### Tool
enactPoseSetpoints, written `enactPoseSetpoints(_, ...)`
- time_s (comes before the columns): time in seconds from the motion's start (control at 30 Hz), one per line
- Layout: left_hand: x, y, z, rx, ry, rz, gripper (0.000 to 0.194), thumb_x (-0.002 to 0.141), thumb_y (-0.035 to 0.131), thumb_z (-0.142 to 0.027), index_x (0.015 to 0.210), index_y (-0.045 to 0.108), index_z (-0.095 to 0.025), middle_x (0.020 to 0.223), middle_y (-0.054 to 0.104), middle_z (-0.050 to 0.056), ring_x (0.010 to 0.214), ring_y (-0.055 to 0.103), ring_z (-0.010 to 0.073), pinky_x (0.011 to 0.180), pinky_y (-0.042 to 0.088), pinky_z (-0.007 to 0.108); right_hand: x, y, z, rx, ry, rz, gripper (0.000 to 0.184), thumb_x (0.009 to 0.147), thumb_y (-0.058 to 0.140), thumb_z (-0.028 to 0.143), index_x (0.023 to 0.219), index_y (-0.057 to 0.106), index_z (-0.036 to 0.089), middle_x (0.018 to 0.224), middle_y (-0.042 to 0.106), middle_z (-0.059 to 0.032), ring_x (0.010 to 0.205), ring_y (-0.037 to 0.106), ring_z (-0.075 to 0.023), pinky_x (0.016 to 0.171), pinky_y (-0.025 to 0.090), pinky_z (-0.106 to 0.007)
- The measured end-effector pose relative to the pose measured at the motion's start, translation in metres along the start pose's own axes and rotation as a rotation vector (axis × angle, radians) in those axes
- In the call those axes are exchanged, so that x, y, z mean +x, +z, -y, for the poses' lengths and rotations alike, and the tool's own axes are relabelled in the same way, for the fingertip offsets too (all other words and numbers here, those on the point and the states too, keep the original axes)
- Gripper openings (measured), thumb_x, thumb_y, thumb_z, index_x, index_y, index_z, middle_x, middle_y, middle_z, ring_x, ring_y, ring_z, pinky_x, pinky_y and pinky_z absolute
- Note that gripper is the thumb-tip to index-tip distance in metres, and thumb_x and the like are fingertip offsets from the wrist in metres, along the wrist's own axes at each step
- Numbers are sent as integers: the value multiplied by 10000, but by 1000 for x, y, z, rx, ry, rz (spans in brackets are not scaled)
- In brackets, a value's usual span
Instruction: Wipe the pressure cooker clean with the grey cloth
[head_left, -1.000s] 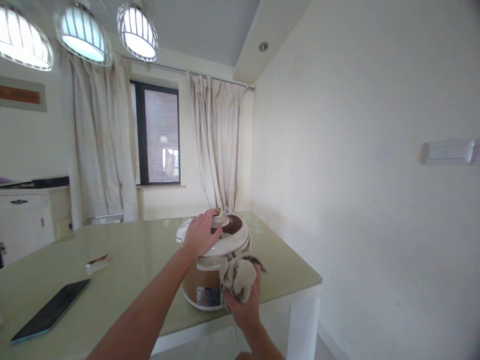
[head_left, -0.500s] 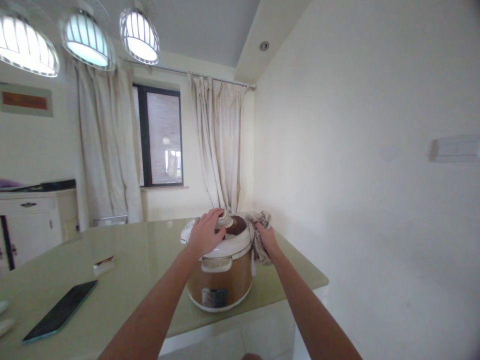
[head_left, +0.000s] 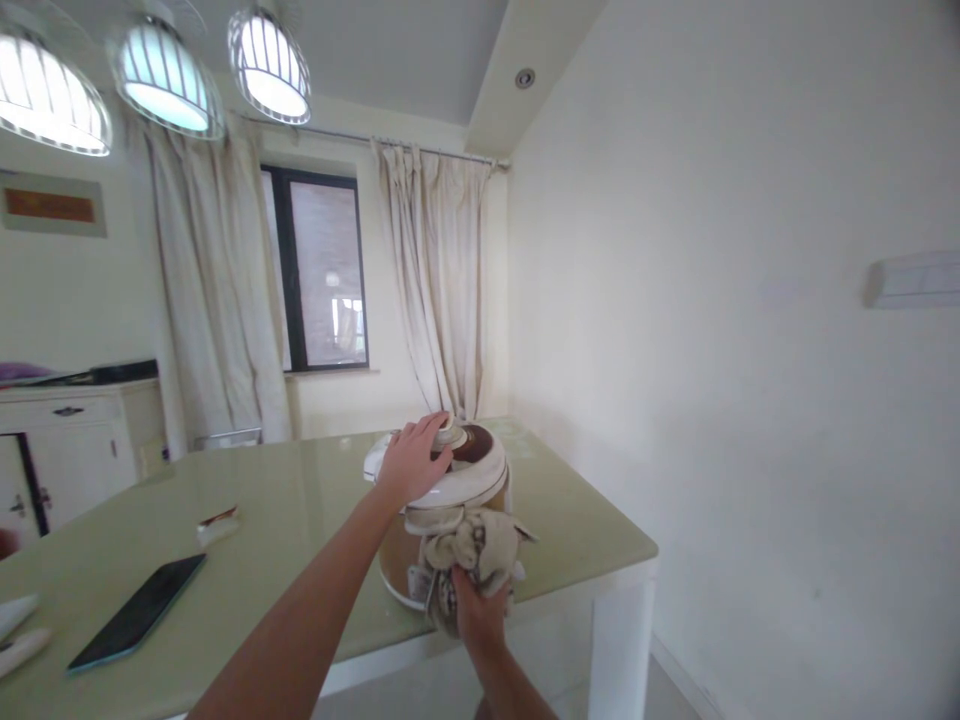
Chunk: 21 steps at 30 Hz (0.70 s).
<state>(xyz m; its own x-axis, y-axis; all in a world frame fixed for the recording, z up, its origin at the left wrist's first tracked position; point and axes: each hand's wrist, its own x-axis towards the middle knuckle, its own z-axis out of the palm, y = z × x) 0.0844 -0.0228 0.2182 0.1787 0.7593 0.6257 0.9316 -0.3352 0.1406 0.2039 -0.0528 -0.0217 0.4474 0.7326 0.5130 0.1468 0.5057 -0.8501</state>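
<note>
A rice cooker (head_left: 397,556) with a brown body and a white-and-brown lid (head_left: 472,482) stands near the table's front edge. My left hand (head_left: 410,462) lies on top of the lid, its fingers and thumb curved about the raised knob (head_left: 451,434). In my right hand (head_left: 480,608) is a bunched beige cloth (head_left: 487,545) with dark patterning. The cloth is against the cooker's front, below the front handle (head_left: 431,518), and hides most of the control panel and lower right body.
On the pale green table (head_left: 300,500) to the left lie a dark tablet-like slab (head_left: 139,612), a small white item with a brown top (head_left: 218,524), and white objects (head_left: 22,648) at the edge. A wall (head_left: 712,400) runs along the right; a white cabinet (head_left: 75,430) stands far left.
The cloth in my right hand went from the cooker's front round to its right side, then came back to the front, lower down. My left hand has stayed on the lid.
</note>
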Motion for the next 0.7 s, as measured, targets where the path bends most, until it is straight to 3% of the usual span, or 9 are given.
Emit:
enactPoseSetpoints(0.13, -1, 2, 4, -40, -17, -4, 572, 998, 485, -392, 1560, 475, -286, 1619, 534, 52, 1347, 566, 342, 1111, 438, 514, 53, -12, 37, 109, 115, -126, 734, 824, 644, 644, 1383, 597, 170, 1280, 729, -205, 1314, 654, -381, 1110, 529, -552)
enactPoseSetpoints(0.23, 0, 4, 5, -110, -35, -2, 563, 996, 492, -413, 1544, 502, -283, 1602, 552, 53, 1350, 570, 358, 1122, 440, 543, 75, -17, 51, 119, 125, -193, 613, 870, 621, 678, 1251, 664, 199, 1315, 720, -195, 1344, 631, -363, 1126, 517, -550)
enactPoseSetpoints(0.3, 2, 6, 6, -197, -45, -22, 530, 988, 509, -419, 1497, 556, -279, 1585, 569, 58, 1350, 576, 358, 1145, 429, 558, 66, -12, 47, 73, 74, -246, 637, 858, 643, 689, 1254, 644, 190, 1315, 709, -206, 1328, 629, -379, 1117, 505, -601)
enactPoseSetpoints(0.37, 5, 6, 8, -340, -37, -70, 488, 957, 558, -417, 1416, 626, -265, 1583, 566, 78, 1331, 597, 337, 1170, 421, 538, 41, -5, 36, 24, -62, -240, 731, 820, 696, 667, 1346, 572, 174, 1304, 688, -211, 1276, 634, -387, 1088, 502, -642)
enactPoseSetpoints(0.43, 7, 5, 14, -557, -59, -141, 472, 908, 620, -430, 1341, 670, -249, 1599, 536, 107, 1277, 633, 306, 1150, 457, 501, 13, -1, 25, -26, -258, -175, 774, 795, 735, 595, 1414, 512, 186, 1294, 652, -190, 1205, 637, -379, 1037, 524, -639)
enactPoseSetpoints(0.5, 1, 1, 20, -816, -148, -225, 499, 881, 656, -465, 1332, 673, -250, 1593, 535, 119, 1260, 643, 283, 1129, 484, 475, -8, -2, 17, -138, -438, -99, 658, 806, 728, 500, 1389, 558, 245, 1287, 613, -163, 1163, 619, -384, 996, 526, -634)
enactPoseSetpoints(0.6, -31, 0, 27, -1199, -313, -338, 544, 911, 624, -559, 1367, 654, -264, 1544, 594, 99, 1331, 616, 272, 1198, 427, 473, -23, -8, 10, -357, -597, 13, 446, 827, 704, 394, 1264, 686, 304, 1230, 590, -144, 1139, 602, -402, 979, 501, -631)
enactPoseSetpoints(0.7, -95, 18, 28, -1422, -397, -472, 571, 909, 598, -640, 1334, 670, -265, 1562, 584, 101, 1379, 593, 295, 1188, 459, 470, -31, -11, 7, -441, -593, 108, 489, 765, 758, 356, 1250, 715, 310, 1200, 585, -139, 1126, 612, -406, 978, 501, -617)
